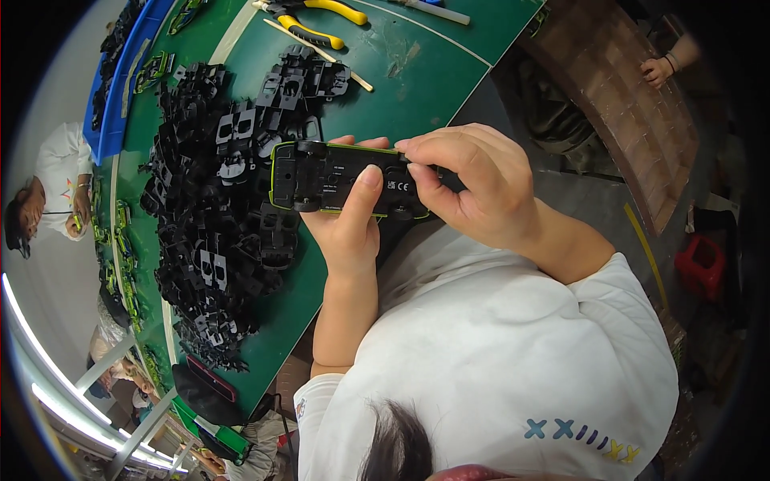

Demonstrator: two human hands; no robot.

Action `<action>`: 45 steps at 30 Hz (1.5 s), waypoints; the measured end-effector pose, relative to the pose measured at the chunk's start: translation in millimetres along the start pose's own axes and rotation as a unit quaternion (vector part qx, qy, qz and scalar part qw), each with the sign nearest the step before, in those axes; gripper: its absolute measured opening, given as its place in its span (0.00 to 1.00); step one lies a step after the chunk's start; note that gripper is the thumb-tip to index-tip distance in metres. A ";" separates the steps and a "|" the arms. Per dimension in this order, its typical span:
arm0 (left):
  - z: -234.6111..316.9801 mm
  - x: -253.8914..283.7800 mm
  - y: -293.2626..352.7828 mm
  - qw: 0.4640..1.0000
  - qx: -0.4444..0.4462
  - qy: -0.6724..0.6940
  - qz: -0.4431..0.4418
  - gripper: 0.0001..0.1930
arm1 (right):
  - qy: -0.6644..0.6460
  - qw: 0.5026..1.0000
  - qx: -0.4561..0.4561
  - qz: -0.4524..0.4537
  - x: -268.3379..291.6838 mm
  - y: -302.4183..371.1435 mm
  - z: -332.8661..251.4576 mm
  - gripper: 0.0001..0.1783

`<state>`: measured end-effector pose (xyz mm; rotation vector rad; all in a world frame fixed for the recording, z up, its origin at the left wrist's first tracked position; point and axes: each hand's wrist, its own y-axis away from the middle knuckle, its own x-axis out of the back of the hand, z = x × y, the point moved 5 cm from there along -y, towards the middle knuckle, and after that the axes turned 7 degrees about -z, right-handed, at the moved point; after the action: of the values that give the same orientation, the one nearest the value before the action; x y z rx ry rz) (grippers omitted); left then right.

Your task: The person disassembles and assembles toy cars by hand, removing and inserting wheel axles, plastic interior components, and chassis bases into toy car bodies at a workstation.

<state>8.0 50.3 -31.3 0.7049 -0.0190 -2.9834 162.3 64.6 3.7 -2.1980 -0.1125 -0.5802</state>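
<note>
A toy car is turned upside down, its black underside with wheels facing up and a yellow-green rim showing around the edge. My left hand grips it from below, the thumb pressed across the underside. At the car's right end, my right hand pinches with thumb and forefinger close to a wheel; whether a small part sits between those fingertips is hidden. Just left of the car, a large heap of black plastic toy parts lies on the green table.
Yellow-and-black pliers and a thin wooden stick lie at the far side. A blue bin stands at the far left, with several green car pieces below it. Co-workers sit across the table. A brown tiled surface is at right.
</note>
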 end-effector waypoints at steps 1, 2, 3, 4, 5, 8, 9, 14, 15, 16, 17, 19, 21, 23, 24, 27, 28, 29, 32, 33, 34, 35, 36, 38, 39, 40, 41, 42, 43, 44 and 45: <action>-0.2 -0.7 -0.9 1.000 -0.001 0.000 0.003 0.23 | 0.000 1.000 0.000 0.000 0.5 0.5 1.1 0.15; 0.0 -0.7 -1.0 1.000 -0.003 -0.001 0.006 0.22 | -0.002 1.000 -0.003 -0.010 0.8 1.2 1.9 0.15; -0.4 -0.4 -1.1 1.000 -0.003 -0.002 0.008 0.22 | -0.003 1.000 -0.006 -0.020 0.7 1.6 2.3 0.16; -0.8 0.1 -1.2 1.000 -0.004 -0.001 0.009 0.22 | -0.005 1.000 -0.006 -0.021 1.0 1.3 1.9 0.16; -1.0 0.0 -1.7 1.000 -0.005 0.000 0.010 0.22 | -0.005 1.000 -0.002 -0.026 1.5 0.2 1.3 0.16; 2.3 -0.4 -0.7 1.000 0.010 0.007 0.008 0.22 | -0.010 0.999 0.005 -0.042 3.0 -1.1 0.3 0.16; 1.9 -0.8 -0.8 1.000 0.010 0.008 0.008 0.22 | -0.015 0.998 0.007 -0.053 2.9 -1.4 0.1 0.17; 3.5 -4.3 0.0 1.000 0.016 0.013 0.008 0.23 | -0.056 0.997 -0.046 -0.041 5.7 -5.2 4.2 0.17; 2.8 -3.5 -0.2 1.000 0.016 0.013 0.007 0.23 | -0.067 0.997 -0.048 -0.013 7.2 -4.8 5.3 0.17; 1.6 -1.6 -0.5 1.000 0.017 0.007 0.010 0.23 | -0.067 0.997 -0.048 -0.012 7.5 -4.6 5.1 0.17; 1.0 -0.1 -0.7 1.000 0.017 0.001 0.014 0.23 | -0.067 0.996 -0.046 -0.023 7.0 -4.5 4.4 0.17; 2.6 -0.2 -0.1 1.000 0.020 0.002 0.013 0.23 | -0.067 0.996 -0.045 -0.034 6.7 -5.5 3.1 0.18; 1.9 -0.6 -0.5 1.000 0.023 0.003 0.009 0.23 | -0.056 0.997 -0.041 -0.037 7.1 -8.1 1.6 0.18; 0.9 0.4 -0.4 1.000 0.016 0.002 0.008 0.23 | -0.049 0.997 -0.033 -0.056 7.6 -7.6 2.7 0.19; 0.7 0.3 -0.1 1.000 0.016 0.001 0.008 0.23 | -0.043 0.996 -0.024 -0.076 6.4 -7.5 2.3 0.20; 0.2 -0.3 0.4 1.000 0.009 -0.007 0.007 0.23 | 0.003 0.997 0.007 -0.072 4.5 -5.3 -0.2 0.21; 0.2 0.0 0.1 1.000 0.008 -0.009 0.009 0.22 | 0.003 0.997 0.006 -0.071 3.5 -4.9 -0.4 0.21; 0.4 0.3 0.2 1.000 0.007 -0.010 0.012 0.22 | 0.003 0.998 0.010 -0.068 2.6 -4.9 -1.4 0.21; -0.3 1.0 -0.7 1.000 0.003 -0.009 0.007 0.21 | 0.007 0.998 0.013 -0.061 2.9 -6.6 0.7 0.21; -1.1 0.3 -1.8 1.000 0.003 -0.009 0.008 0.21 | 0.009 0.998 0.013 -0.059 2.7 -7.4 1.8 0.21; -1.2 -0.2 -3.2 1.000 -0.006 -0.015 0.020 0.20 | 0.008 0.998 0.014 -0.059 1.2 -7.0 1.7 0.21; -0.4 -0.6 -3.9 0.999 -0.015 -0.021 0.031 0.19 | 0.012 0.998 0.010 -0.057 -0.1 -6.4 1.7 0.21; 0.4 -0.5 -4.0 0.999 -0.016 -0.022 0.031 0.19 | 0.016 0.998 0.006 -0.054 -0.5 -6.2 1.9 0.21; 0.2 0.2 -3.6 1.000 0.001 -0.011 0.024 0.18 | 0.017 0.997 0.004 -0.070 3.8 -7.4 2.4 0.21; -0.3 0.0 -3.5 1.000 0.001 -0.011 0.023 0.18 | 0.018 0.996 0.002 -0.086 4.2 -7.7 2.7 0.21; -0.2 -0.5 -3.5 1.000 -0.008 -0.021 0.022 0.18 | 0.018 0.996 0.002 -0.085 1.9 -8.8 2.8 0.21; -0.7 -1.4 -3.8 0.999 -0.017 -0.030 0.019 0.18 | 0.015 0.998 0.004 -0.053 1.2 -10.1 3.5 0.20; -1.4 -1.7 -3.5 0.999 -0.017 -0.029 0.018 0.18 | 0.012 1.000 0.007 -0.021 2.2 -10.0 4.3 0.19; -2.2 -1.0 -2.9 0.999 -0.013 -0.026 0.024 0.19 | 0.014 1.000 0.007 -0.021 2.3 -8.0 5.5 0.19; -1.6 0.5 -1.9 0.999 -0.010 -0.024 0.031 0.19 | 0.010 0.999 0.010 -0.028 0.6 -6.5 5.6 0.20; -0.8 0.2 -1.9 0.999 -0.012 -0.025 0.032 0.19 | 0.006 0.999 0.013 -0.036 -0.4 -5.6 5.4 0.20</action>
<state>8.1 52.2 -32.1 0.6157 -0.0100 -2.9340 162.4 72.3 4.6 -2.1726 -0.1923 -0.6289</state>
